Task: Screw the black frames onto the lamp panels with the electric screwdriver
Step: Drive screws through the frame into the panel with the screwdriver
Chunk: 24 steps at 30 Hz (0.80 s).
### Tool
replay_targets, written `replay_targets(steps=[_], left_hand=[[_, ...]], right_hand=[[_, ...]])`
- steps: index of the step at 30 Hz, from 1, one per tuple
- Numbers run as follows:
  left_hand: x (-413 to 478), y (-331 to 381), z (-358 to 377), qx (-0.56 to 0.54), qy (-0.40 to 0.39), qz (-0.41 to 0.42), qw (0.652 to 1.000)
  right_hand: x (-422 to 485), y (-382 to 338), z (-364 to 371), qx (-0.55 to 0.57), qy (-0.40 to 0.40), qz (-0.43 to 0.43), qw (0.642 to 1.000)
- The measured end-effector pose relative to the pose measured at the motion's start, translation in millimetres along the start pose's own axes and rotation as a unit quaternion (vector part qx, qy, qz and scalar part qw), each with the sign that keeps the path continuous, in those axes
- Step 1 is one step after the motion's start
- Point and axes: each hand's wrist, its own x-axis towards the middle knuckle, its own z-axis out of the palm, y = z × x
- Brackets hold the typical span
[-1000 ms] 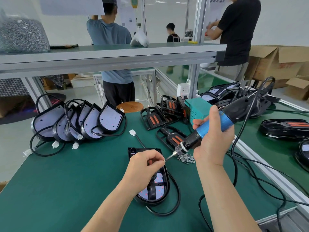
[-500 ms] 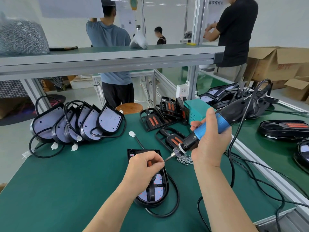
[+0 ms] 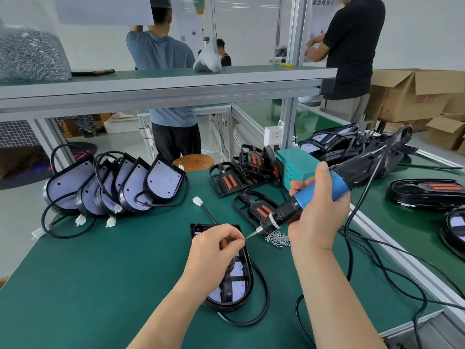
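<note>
A: Type of place?
B: Factory assembly line.
A: Evidence?
B: Green-matted surface on aluminium framing, batches of identical lamp panels, screw pile, cardboard cartons, workers at neighbouring stations.

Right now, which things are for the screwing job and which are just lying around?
For the job: electric screwdriver in the right hand; screw pinched by the left hand; lamp panel under that hand; screw pile; spare black frames; stacked lamp panels.

Just lying about: cardboard boxes; wooden stool; white bag on the shelf.
</note>
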Motion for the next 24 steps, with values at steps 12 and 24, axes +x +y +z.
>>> replay_targets(steps=[12, 24], left_hand=[[-2, -1, 1, -0.032, -0.008, -0.018, 0.999], [-15, -13, 21, 0.133, 0.146, 0.184, 0.963]], right_hand=[[0, 1, -3, -0.009, 0.012, 0.009, 1.0], [-1, 6, -6, -0.032, 0.048, 0.013, 0.998]])
